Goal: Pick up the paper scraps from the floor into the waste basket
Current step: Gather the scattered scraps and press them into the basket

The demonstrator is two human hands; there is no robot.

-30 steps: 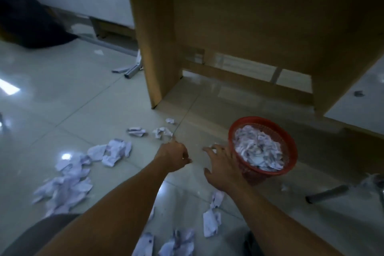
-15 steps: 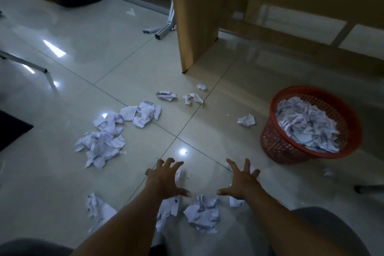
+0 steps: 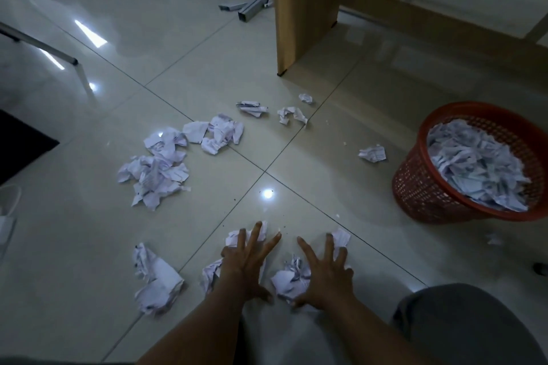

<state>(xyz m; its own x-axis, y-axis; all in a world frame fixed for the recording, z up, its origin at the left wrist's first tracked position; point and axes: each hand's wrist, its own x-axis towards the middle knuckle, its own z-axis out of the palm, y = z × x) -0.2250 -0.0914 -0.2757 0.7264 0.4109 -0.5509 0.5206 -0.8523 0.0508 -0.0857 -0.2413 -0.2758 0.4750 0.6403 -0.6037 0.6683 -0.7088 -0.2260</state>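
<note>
1. A glossy, pale tiled floor (image 3: 124,18) fills the view, and its grout lines cross near the centre.
2. At 12 o'clock a light wooden desk panel (image 3: 305,9) stands upright on the floor.
3. Just beside it, toward 11 o'clock, is a grey metal frame foot (image 3: 252,7).
4. At 10 o'clock a slanted metal tube (image 3: 38,44) bends down to the tiles.
5. At 9 o'clock a dark mat (image 3: 17,145) lies at the edge. Toward 8 o'clock is a white object (image 3: 7,201), too cut off to identify.
6. A bright light reflection (image 3: 267,193) sits just below centre.
7. At 4 o'clock a small dark object (image 3: 541,269) is at the edge.

Prob. an office: laminate desk (image 3: 305,9), metal furniture legs (image 3: 252,10), glossy tile floor (image 3: 178,38).
</note>
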